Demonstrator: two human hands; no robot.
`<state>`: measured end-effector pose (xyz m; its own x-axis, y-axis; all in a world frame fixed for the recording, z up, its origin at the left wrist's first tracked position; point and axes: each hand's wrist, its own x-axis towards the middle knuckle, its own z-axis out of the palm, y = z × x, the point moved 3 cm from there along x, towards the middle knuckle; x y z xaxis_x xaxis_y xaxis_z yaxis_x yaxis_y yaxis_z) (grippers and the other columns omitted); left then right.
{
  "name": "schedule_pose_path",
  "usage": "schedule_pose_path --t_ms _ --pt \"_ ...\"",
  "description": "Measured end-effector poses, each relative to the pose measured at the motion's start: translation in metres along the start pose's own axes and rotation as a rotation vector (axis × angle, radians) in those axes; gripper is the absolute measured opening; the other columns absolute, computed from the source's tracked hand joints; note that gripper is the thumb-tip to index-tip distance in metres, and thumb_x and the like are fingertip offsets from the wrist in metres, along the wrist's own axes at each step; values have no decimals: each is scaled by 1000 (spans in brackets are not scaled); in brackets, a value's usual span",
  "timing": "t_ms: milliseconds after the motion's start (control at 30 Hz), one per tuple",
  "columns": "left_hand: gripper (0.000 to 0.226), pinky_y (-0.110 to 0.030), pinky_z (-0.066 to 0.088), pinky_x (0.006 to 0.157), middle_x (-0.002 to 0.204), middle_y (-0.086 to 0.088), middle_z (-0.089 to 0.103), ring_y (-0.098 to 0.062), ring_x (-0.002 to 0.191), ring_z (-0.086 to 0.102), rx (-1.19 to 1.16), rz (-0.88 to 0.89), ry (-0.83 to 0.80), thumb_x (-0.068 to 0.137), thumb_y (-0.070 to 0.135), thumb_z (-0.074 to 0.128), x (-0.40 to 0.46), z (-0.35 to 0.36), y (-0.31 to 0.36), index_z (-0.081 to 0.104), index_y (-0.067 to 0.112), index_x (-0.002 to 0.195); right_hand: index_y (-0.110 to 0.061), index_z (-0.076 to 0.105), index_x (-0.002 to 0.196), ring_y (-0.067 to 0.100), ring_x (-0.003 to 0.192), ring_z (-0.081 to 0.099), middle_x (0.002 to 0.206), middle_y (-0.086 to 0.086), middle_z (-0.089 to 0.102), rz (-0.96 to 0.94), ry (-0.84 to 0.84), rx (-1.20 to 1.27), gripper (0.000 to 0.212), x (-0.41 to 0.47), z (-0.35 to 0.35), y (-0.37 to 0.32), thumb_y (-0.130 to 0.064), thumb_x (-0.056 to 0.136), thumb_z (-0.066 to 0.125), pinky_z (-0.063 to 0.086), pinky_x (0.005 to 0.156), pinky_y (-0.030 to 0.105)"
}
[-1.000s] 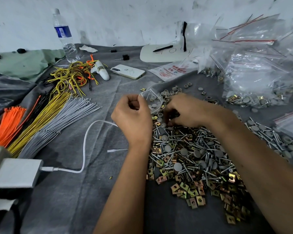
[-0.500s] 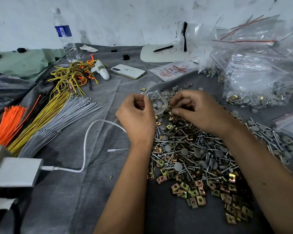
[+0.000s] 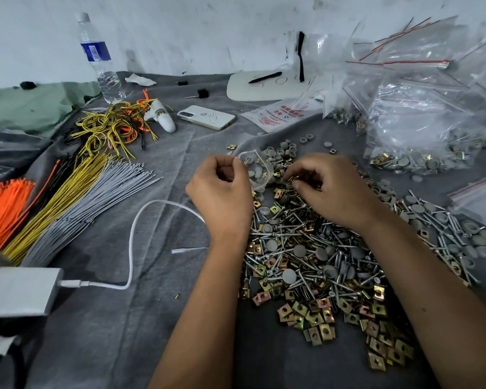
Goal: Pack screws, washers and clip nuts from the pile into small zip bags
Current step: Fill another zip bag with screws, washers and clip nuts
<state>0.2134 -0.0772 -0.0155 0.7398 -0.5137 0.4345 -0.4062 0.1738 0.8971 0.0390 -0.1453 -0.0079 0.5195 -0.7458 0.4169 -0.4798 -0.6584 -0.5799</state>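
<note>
Currently you are mid-fill: keep the mouth of the small zip bag propped wide and tilted toward the pile, so each piece drops in without snagging the rim. Feed one kind at a time and count as you go; the grey washers, screws and brass clip nuts lie tangled, and a screw lifted carelessly will drag others with it.

Your left hand is curled into a loose fist at the near-left edge of the pile, thumb and forefinger pinching the bag's rim; the bag stands just right of the knuckles and already shows several grey washers inside.

Your right hand sits just right of the bag, fingers bent down over the far end of the pile, fingertips drawn together on what appears to be a small brass clip nut, though it is too small to confirm. The hands are close but not touching, the bag between them.

Filled bags lie well apart at far right.
</note>
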Motion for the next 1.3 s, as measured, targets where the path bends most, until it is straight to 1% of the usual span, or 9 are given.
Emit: schedule_pose_path --t_ms 400,500,633,700,767,833,967,1033,1300 --pt "17 -27 51 57 60 9 62 -3 54 56 -9 -32 41 89 14 70 5 -5 -2 68 18 73 -21 79 97 -15 68 61 75 -16 64 83 -5 -126 21 -3 3 -7 -10 79 80 42 56 2" --pt "12 -36 57 61 64 -2 67 -18 59 62 -51 -73 111 87 11 67 10 -11 -6 70 10 76 -19 79 100 -11 63 61 77 -12 66 86 -2 -141 23 -3 4 -6 -6 80 77 46 56 4" --pt "12 -31 47 52 66 -10 60 -18 57 55 -248 -260 179 89 4 65 19 -16 -18 70 2 78 -20 74 116 -3 78 64 102 -4 74 54 -36 -177 38 -2 5 -8 -3 82 76 44 66 1" --pt "11 -26 43 49 64 -10 58 -13 51 54 -354 -354 218 91 2 65 23 -19 -24 68 -1 81 -23 73 118 3 97 59 113 -5 71 -40 -47 -231 39 -1 7 -15 -11 82 81 37 83 6" --pt "12 -22 40 45 57 -5 56 -8 45 52 -411 -391 252 92 1 65 26 -21 -27 65 -1 81 -28 75 106 5 105 53 109 -10 69 -157 -129 -215 24 -2 12 -28 -25 83 82 38 92 21" --pt "14 -20 39 44 52 0 53 -6 43 50 -438 -396 260 91 -2 65 28 -20 -27 64 0 78 -32 77 95 6 102 50 98 -12 66 -231 -279 -138 13 -5 23 -40 -37 83 80 38 90 30" --pt "17 -19 39 44 49 1 53 -7 43 49 -458 -394 250 90 -4 64 28 -20 -27 64 0 73 -40 75 99 5 106 40 100 -12 57 -226 -529 -128 23 -10 40 -50 -53 80 78 36 100 34" --pt "13 -20 39 46 49 0 53 -9 44 48 -458 -394 251 89 -4 64 28 -20 -28 65 -4 76 -43 73 100 5 111 38 105 -12 55 -191 -570 -162 24 -9 41 -47 -55 80 78 35 108 39" --pt "9 -19 39 45 52 -3 54 -8 45 50 -455 -421 233 89 -3 64 27 -20 -28 66 -6 82 -33 72 90 11 110 49 101 -8 57 -178 -539 -21 14 -12 35 -47 -45 85 77 39 104 45"
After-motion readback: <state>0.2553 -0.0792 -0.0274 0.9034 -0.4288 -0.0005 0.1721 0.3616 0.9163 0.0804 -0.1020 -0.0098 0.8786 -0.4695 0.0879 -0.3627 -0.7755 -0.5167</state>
